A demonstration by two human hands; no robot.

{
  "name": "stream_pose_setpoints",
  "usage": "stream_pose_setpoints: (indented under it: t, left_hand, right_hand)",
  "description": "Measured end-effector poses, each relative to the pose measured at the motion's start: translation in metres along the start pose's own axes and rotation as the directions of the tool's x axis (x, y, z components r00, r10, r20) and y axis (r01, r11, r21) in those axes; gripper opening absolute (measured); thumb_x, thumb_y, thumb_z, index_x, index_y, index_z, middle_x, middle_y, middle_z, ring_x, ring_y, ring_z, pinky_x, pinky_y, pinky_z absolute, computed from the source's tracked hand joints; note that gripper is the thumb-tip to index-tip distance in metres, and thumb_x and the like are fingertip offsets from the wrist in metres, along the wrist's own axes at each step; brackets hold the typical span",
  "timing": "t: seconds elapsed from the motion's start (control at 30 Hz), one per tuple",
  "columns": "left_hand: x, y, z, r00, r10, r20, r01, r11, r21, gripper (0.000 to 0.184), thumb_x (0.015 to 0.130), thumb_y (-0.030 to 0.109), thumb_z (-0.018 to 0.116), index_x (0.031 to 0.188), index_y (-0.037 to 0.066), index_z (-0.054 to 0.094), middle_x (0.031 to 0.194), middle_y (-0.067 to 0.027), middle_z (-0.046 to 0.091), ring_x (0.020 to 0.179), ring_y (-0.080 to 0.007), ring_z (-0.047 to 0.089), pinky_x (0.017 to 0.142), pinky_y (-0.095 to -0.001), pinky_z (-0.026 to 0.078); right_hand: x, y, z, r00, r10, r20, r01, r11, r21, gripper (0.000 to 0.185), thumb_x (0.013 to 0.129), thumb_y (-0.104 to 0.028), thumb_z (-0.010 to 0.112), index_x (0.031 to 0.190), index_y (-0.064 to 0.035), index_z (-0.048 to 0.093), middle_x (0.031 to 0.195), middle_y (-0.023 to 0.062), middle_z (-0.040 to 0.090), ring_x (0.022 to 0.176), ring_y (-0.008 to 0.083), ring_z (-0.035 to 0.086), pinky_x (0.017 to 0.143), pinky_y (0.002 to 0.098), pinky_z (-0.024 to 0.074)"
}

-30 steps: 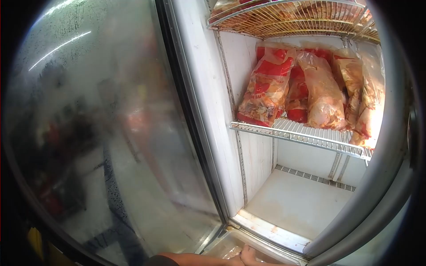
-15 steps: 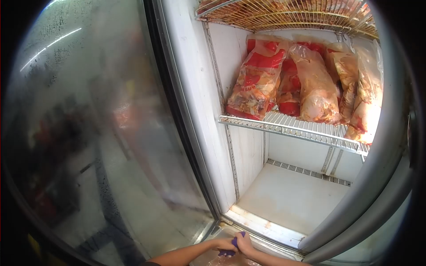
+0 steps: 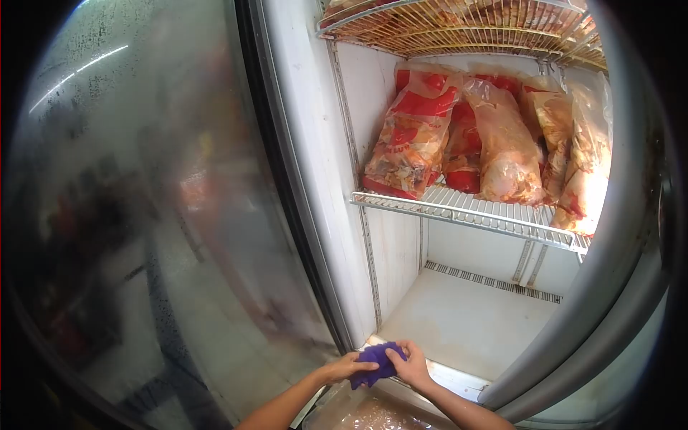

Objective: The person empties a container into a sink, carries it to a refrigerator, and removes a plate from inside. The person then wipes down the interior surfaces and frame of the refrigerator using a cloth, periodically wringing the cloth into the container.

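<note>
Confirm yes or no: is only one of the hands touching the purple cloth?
No, the left hand and the right hand both hold the purple cloth between them.

There are two hands (image 3: pixel 347 368), one cloth (image 3: pixel 377 363), two shelves (image 3: pixel 466 213) and at least five bags (image 3: pixel 505 147).

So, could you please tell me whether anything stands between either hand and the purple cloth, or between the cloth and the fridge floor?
Nothing separates the left hand or right hand from the purple cloth; both hold it. Toward the fridge floor, only the front sill lies between; the wire shelf sits higher.
</note>
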State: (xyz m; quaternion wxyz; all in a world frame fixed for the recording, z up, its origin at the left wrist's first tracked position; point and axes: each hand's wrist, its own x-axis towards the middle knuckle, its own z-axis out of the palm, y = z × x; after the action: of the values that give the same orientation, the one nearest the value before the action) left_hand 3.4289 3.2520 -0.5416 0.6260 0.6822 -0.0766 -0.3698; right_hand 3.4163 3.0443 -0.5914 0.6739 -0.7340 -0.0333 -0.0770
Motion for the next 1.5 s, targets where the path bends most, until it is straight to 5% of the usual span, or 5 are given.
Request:
stream_pose_setpoints:
  t: [0.8, 1.0, 1.17, 1.33, 1.5]
  left_hand:
    - [0.036, 0.025, -0.005, 0.959, 0.046, -0.278, 0.001, 0.986, 0.165, 0.036, 0.1, 0.031, 0.059, 0.121, 0.002, 0.067, 0.098, -0.0058, 0.071, 0.084, -0.0107, 0.063, 0.074, -0.0255, 0.051]
    - [0.099, 0.047, -0.04, 0.945, 0.129, -0.302, 0.002, 0.917, 0.399, 0.026, 0.096, 0.024, 0.056, 0.103, 0.004, 0.071, 0.078, -0.0049, 0.067, 0.06, -0.0124, 0.055, 0.051, -0.0308, 0.043]
    - [0.155, 0.097, -0.027, 0.857, 0.312, -0.411, -0.018, 0.814, 0.581, 0.023, 0.09, 0.021, 0.062, 0.096, 0.001, 0.071, 0.074, -0.0102, 0.067, 0.061, -0.018, 0.064, 0.053, -0.0314, 0.05]
    - [0.183, 0.12, 0.007, 0.893, 0.361, -0.268, -0.373, 0.928, 0.006, 0.031, 0.095, 0.027, 0.064, 0.109, 0.0, 0.066, 0.091, -0.0144, 0.068, 0.078, -0.0223, 0.071, 0.063, -0.0297, 0.057]
    - [0.159, 0.097, 0.001, 0.966, 0.191, -0.172, -0.143, 0.955, 0.259, 0.036, 0.099, 0.026, 0.059, 0.123, -0.001, 0.057, 0.112, -0.0158, 0.062, 0.088, -0.0246, 0.071, 0.076, -0.0327, 0.057]
  right_hand:
    - [0.056, -0.116, -0.056, 0.972, -0.233, 0.04, 0.235, 0.938, -0.256, 0.022, 0.089, -0.02, 0.07, 0.102, -0.002, 0.068, 0.064, 0.0068, 0.059, 0.06, 0.0144, 0.053, 0.058, 0.0315, 0.045]
    - [0.075, -0.121, -0.123, 0.956, 0.0, 0.293, 0.216, 0.679, -0.702, 0.056, 0.069, -0.04, 0.088, 0.106, -0.0022, 0.072, 0.065, 0.0073, 0.059, 0.061, 0.0178, 0.06, 0.054, 0.034, 0.048]
    - [0.072, -0.146, -0.134, 0.985, -0.012, -0.17, -0.13, 0.594, -0.794, 0.017, 0.081, -0.02, 0.07, 0.093, -0.0095, 0.076, 0.088, 0.0193, 0.072, 0.086, 0.036, 0.07, 0.08, 0.0411, 0.0553]
    - [0.065, -0.154, -0.126, 0.87, -0.232, -0.435, -0.344, 0.345, -0.873, 0.025, 0.089, -0.031, 0.064, 0.097, -0.0108, 0.075, 0.089, 0.0162, 0.073, 0.089, 0.0319, 0.071, 0.078, 0.0433, 0.0565]
    - [0.066, -0.095, -0.106, 0.876, 0.406, -0.259, -0.245, -0.086, -0.966, 0.043, 0.092, -0.047, 0.062, 0.106, -0.0081, 0.074, 0.107, 0.0138, 0.073, 0.102, 0.0306, 0.07, 0.087, 0.0406, 0.0549]
